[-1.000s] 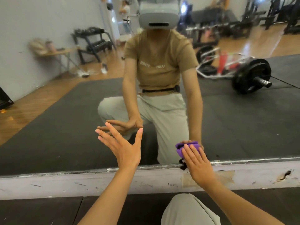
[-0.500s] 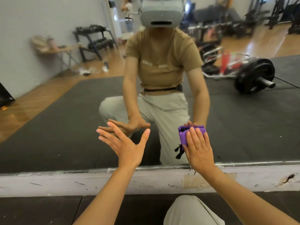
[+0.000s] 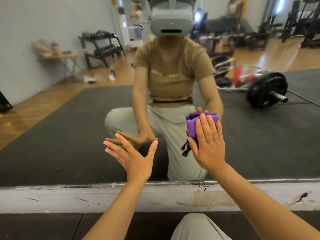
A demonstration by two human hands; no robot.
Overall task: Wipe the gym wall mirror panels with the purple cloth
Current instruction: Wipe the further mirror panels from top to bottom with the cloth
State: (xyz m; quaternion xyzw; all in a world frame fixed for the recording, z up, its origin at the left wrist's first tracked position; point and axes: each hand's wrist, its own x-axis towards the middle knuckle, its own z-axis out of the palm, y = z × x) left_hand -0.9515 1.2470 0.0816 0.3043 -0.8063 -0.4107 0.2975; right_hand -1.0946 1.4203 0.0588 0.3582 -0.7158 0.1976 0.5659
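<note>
Two hands meet the glass: the right hand (image 3: 208,144) presses the folded purple cloth (image 3: 193,124) flat-fingered against the low mirror panel (image 3: 52,135), while the left hand (image 3: 131,156) braces, fingers spread. Its bare palm could smudge the wiped glass, and the unpinched cloth might slip.

Both arms outstretched, left hand (image 3: 134,158) splayed, right hand (image 3: 208,144) flat.

Two hands, one cloth, one mirror.
One purple cloth (image 3: 192,126) sits under the right hand (image 3: 207,144); the left hand (image 3: 133,156) is beside it, and one mirror panel (image 3: 52,135) and one loaded barbell's reflection (image 3: 266,89) lie beyond both.
</note>
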